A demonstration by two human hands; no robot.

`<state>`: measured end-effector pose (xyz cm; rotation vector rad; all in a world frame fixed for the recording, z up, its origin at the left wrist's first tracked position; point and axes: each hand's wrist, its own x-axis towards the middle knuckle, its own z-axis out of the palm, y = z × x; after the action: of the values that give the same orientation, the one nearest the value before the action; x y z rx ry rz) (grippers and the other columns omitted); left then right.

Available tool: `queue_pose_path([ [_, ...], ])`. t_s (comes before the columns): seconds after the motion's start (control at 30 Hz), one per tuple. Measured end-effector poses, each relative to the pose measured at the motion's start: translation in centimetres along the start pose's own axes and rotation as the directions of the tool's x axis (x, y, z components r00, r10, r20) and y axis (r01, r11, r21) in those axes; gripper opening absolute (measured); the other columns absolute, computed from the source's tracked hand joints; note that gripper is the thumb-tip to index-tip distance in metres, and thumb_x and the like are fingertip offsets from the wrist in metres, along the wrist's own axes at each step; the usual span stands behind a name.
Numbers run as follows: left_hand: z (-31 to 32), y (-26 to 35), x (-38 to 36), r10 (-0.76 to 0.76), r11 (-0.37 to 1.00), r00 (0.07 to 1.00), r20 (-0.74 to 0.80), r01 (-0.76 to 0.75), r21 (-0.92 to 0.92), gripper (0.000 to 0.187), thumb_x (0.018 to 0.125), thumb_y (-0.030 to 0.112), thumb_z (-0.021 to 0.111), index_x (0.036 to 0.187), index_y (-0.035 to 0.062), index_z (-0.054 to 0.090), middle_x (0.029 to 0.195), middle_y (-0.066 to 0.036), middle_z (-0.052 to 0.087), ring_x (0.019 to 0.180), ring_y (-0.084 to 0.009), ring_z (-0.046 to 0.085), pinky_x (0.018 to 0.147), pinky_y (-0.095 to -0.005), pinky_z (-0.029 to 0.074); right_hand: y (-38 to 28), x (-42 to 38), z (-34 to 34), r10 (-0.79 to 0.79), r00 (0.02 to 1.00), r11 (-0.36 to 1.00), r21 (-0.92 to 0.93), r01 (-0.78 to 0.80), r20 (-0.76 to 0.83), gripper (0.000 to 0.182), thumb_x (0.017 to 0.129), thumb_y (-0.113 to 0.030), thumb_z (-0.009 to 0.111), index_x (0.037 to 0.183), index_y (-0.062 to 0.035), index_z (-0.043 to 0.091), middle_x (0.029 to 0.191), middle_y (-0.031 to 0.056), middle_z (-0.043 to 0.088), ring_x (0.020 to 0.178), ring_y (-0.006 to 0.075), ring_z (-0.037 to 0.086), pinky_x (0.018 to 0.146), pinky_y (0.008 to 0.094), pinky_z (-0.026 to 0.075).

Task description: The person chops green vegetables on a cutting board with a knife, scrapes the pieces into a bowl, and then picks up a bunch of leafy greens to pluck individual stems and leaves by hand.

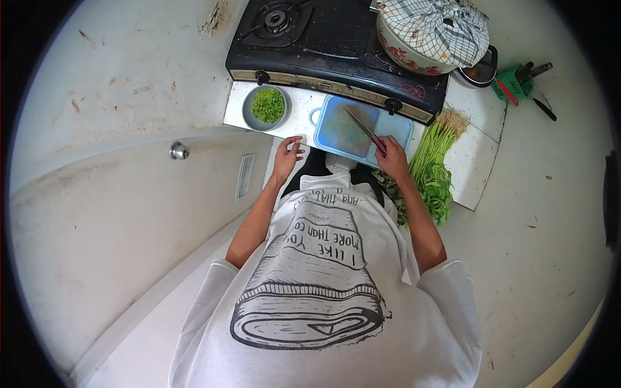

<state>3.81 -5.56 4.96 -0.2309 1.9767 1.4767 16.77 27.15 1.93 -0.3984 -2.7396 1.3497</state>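
Note:
My right hand (392,159) is wrapped round the handle of a kitchen knife (364,129), whose blade points up and left over the blue cutting board (396,128). Little is lying on the board besides dark, worn marks. My left hand (288,156) hovers at the counter's front edge, left of the board, fingers apart and slightly curled, holding nothing. Beyond it, a grey bowl (246,111) contains chopped green leaves (268,105). To the right of the board, a bunch of leafy greens (429,158) with roots attached lies partly behind my right forearm.
A black gas stove (336,39) stands behind the board. On its right side sits a flowered pot (404,52) under a checked cloth (440,29). A green basket (512,84) with utensils and a black-handled knife (544,110) are at the far right.

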Motion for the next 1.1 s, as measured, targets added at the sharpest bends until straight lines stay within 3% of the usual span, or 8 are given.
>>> queue_pose_path([
  [0.17, -0.3, 1.2, 3.4, 0.027, 0.997, 0.988, 0.154, -0.038, 0.072, 0.033, 0.106, 0.029, 0.056, 0.131, 0.0071, 0.061, 0.126, -0.007, 0.064, 0.098, -0.0181, 0.067, 0.082, -0.0326, 0.057, -2.3, 5.0, 0.6, 0.057, 0.986, 0.993, -0.107, -0.04, 0.158, 0.037, 0.083, -0.016, 0.067, 0.118, -0.005, 0.065, 0.104, 0.016, 0.061, 0.097, 0.0377, 0.065, 0.085, 0.0461, 0.052],
  [0.27, -0.4, 2.4, 5.4, 0.084, 0.994, 0.975, 0.205, -0.097, 0.059, 0.032, 0.106, 0.027, 0.055, 0.131, 0.0066, 0.061, 0.127, -0.007, 0.064, 0.098, -0.0185, 0.068, 0.081, -0.0313, 0.057, -2.0, 6.9, 2.4, -0.03, 0.999, 0.981, -0.189, 0.037, 0.041, 0.034, 0.085, -0.014, 0.066, 0.117, -0.0022, 0.066, 0.104, 0.016, 0.061, 0.093, 0.0387, 0.064, 0.083, 0.045, 0.052],
  [0.37, -0.9, 3.8, 7.3, 0.123, 0.965, 0.95, 0.286, -0.182, 0.188, 0.033, 0.106, 0.026, 0.054, 0.13, 0.0044, 0.062, 0.128, -0.01, 0.063, 0.099, -0.0207, 0.069, 0.08, -0.0324, 0.058, -2.3, 8.0, 3.4, -0.025, 0.999, 0.945, -0.327, 0.016, -0.021, 0.037, 0.086, -0.013, 0.066, 0.122, -0.005, 0.064, 0.11, 0.0132, 0.06, 0.1, 0.0356, 0.063, 0.087, 0.0455, 0.051],
  [0.57, -1.5, 3.5, 11.1, 0.165, 0.937, 0.901, 0.401, -0.27, 0.222, 0.03, 0.104, 0.025, 0.057, 0.125, 0.005, 0.065, 0.125, -0.017, 0.058, 0.089, -0.0223, 0.071, 0.074, -0.0325, 0.058, -4.2, 8.0, 5.6, 0.088, 0.984, 0.846, -0.51, -0.157, -0.158, 0.038, 0.091, -0.015, 0.063, 0.129, -0.0115, 0.06, 0.118, 0.0088, 0.059, 0.117, 0.0291, 0.056, 0.101, 0.051, 0.039],
  [0.8, -1.1, 5.3, 12.2, 0.153, 0.866, 0.813, 0.561, -0.384, 0.32, 0.028, 0.101, 0.022, 0.061, 0.123, 0.0062, 0.066, 0.124, -0.018, 0.059, 0.084, -0.0225, 0.072, 0.079, -0.0344, 0.057, -5.5, 8.1, 7.3, 0.11, 0.927, 0.816, -0.499, -0.291, -0.359, 0.038, 0.092, -0.018, 0.061, 0.128, -0.0114, 0.06, 0.127, 0.0082, 0.058, 0.127, 0.0271, 0.051, 0.109, 0.056, 0.033],
  [0.9, -1.3, 6.4, 13.0, 0.078, 0.816, 0.767, 0.637, -0.416, 0.401, 0.031, 0.102, 0.021, 0.061, 0.13, 0.0069, 0.061, 0.134, -0.016, 0.053, 0.104, -0.0253, 0.067, 0.088, -0.0351, 0.057, -6.6, 7.9, 7.6, 0.15, 0.871, 0.824, -0.428, -0.372, -0.468, 0.038, 0.091, -0.018, 0.061, 0.128, -0.0101, 0.06, 0.133, 0.0105, 0.055, 0.13, 0.0301, 0.048, 0.111, 0.0581, 0.032],
  [1.0, -1.2, 6.1, 14.6, 0.26, 0.71, 0.705, 0.66, -0.603, 0.364, 0.036, 0.1, 0.018, 0.062, 0.133, 0.0064, 0.059, 0.137, -0.018, 0.052, 0.114, -0.0299, 0.063, 0.091, -0.0362, 0.056, -7.9, 6.5, 8.1, 0.212, 0.775, 0.84, -0.295, -0.456, -0.595, 0.043, 0.089, -0.015, 0.063, 0.131, -0.0063, 0.056, 0.139, 0.0168, 0.048, 0.132, 0.0354, 0.045, 0.112, 0.0562, 0.032],
  [1.1, -0.7, 6.2, 15.6, 0.335, 0.73, 0.73, 0.596, -0.601, 0.325, 0.039, 0.099, 0.017, 0.063, 0.137, 0.0059, 0.056, 0.14, -0.019, 0.049, 0.122, -0.0324, 0.058, 0.094, -0.0369, 0.055, -8.3, 4.7, 9.0, 0.291, 0.665, 0.852, -0.13, -0.507, -0.687, 0.055, 0.086, -0.006, 0.063, 0.139, 0.0004, 0.047, 0.147, 0.0258, 0.038, 0.134, 0.0438, 0.042, 0.114, 0.05, 0.035],
])
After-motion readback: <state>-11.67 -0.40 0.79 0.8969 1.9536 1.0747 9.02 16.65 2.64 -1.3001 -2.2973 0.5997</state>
